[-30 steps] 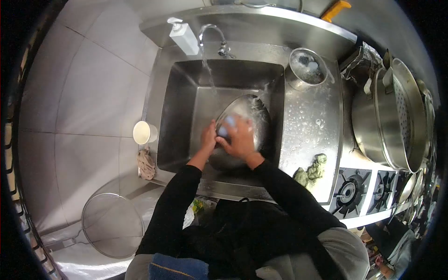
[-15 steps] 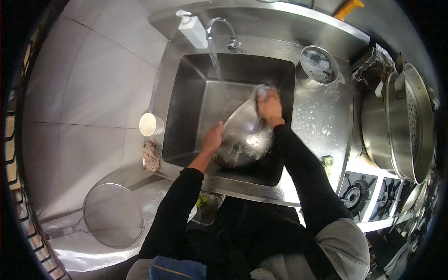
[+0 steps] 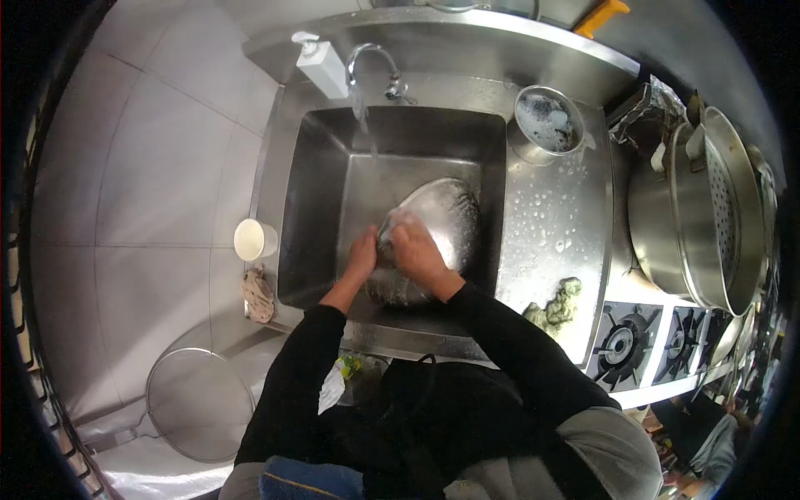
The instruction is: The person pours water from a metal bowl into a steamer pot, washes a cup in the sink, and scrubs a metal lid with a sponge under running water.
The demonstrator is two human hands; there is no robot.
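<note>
A shiny metal bowl (image 3: 446, 212) lies tilted in the steel sink (image 3: 321, 150), its surface streaked with suds. My left hand (image 3: 362, 254) is closed on the bowl's near-left rim. My right hand (image 3: 417, 254) presses against the bowl close beside the left one, fingers bent round a pale scrubbing piece that is mostly hidden and blurred. Water runs from the curved faucet (image 3: 372, 52) into the sink's far left part, away from both hands.
A metal pot of suds (image 3: 550, 125) and a green cloth (image 3: 557, 308) sit on the wet right drainboard. A soap bottle (image 3: 323, 71), cup (image 3: 252, 240), strainer (image 3: 200, 404), large pots (image 3: 658, 212) and gas burners (image 3: 619, 344) surround the sink. Another person's arm (image 3: 690, 483) shows lower right.
My right hand has moved from the bowl's far right rim to its near-left side, beside my left hand. The bowl has turned. The camera view has shifted slightly.
</note>
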